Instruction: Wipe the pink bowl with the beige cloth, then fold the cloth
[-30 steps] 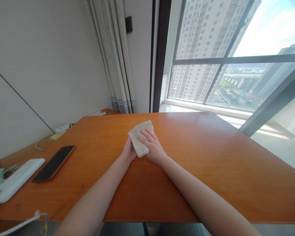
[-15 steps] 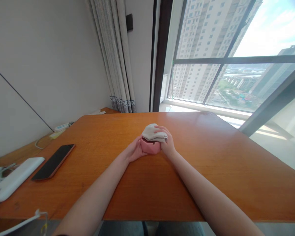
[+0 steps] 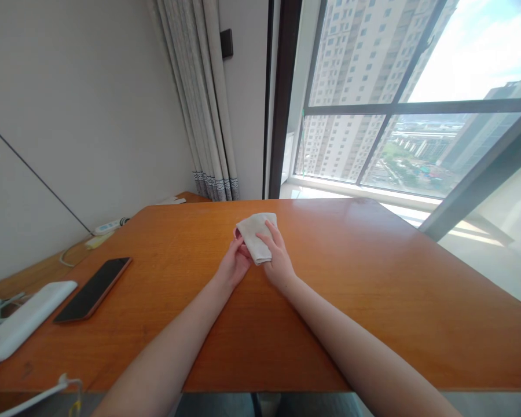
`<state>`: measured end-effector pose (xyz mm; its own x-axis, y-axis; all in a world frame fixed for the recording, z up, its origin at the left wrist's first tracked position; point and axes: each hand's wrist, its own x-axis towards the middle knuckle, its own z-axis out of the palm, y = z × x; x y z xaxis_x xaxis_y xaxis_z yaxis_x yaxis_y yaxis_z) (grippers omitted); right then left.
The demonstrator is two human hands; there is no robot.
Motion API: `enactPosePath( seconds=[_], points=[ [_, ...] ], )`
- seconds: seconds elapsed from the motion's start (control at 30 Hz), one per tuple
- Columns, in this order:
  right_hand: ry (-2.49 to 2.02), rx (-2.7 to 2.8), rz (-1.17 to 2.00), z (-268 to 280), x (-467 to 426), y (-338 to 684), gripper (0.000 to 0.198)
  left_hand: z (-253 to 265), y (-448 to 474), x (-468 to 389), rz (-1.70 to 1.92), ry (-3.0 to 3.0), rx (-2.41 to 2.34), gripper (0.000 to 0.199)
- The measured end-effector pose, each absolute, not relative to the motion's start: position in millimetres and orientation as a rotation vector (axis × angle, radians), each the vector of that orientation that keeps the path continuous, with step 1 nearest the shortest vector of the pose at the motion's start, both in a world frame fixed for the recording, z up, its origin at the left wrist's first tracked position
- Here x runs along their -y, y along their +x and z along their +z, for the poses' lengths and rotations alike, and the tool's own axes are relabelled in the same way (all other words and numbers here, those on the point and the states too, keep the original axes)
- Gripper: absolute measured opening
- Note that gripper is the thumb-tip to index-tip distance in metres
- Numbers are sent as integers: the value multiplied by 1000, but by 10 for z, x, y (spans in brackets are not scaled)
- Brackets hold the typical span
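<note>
A folded light-grey cloth (image 3: 252, 229) is held in my right hand (image 3: 279, 262), its fingers lying over the top of it and the thumb side underneath. Behind the cloth, only a sliver of a small pink dish (image 3: 237, 233) shows at the left; it is tipped on its side, and the cloth covers most of it. My left hand (image 3: 233, 265) is closed around the dish from the left and below. Both hands are close together above the middle of the table, with the cloth pressed against the dish.
The wooden table (image 3: 373, 301) stretches out on all sides of my hands. At the left lie a black phone (image 3: 94, 289) and a white slab-like device (image 3: 30, 318). A power strip (image 3: 107, 227) sits by the wall. A white cable (image 3: 39, 397) hangs at the front left edge.
The pink dish was upright with the cloth over its top; now it is tilted on its side. The right hand and cloth have shifted left, hiding most of the dish.
</note>
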<state>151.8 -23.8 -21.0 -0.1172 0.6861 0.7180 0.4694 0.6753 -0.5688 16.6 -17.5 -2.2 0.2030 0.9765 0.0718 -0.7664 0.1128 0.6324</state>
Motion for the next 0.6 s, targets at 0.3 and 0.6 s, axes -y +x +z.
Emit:
enactPosePath(
  seconds=[0.3,0.6],
  points=[
    [-793,1714,232,-135,189,1706,26,32,88,202,1088,576,-469,40],
    [-922,1814,69,-149,100,1756,29,-73,181,187,1120,613,-569,48]
  ],
)
